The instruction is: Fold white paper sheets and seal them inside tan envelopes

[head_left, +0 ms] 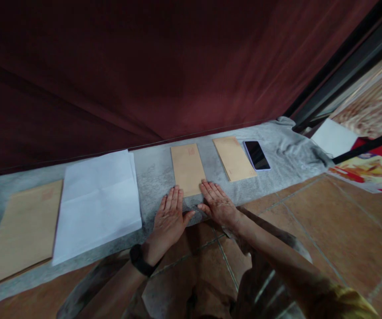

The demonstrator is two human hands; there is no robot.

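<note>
A brown paper envelope [187, 166] lies flat on the grey cloth in front of me, with a small red print near its far end. My left hand [170, 215] rests palm down at its near left corner, fingers stretched out. At the near right corner lies my right hand [218, 204], also flat, its fingertips touching the envelope's edge. Neither hand grips anything. To the right is a second brown envelope [235, 158]. White paper sheets [99, 204] are stacked to the left, beside a pile of brown envelopes [25, 230].
A phone [257, 155] in a pale purple case lies right of the second envelope. Grey cloth [154, 164] covers the narrow bench. Behind it hangs a dark red curtain [177, 71]. A dark metal post [337, 75] and a red and yellow printed box [370, 166] are at the right.
</note>
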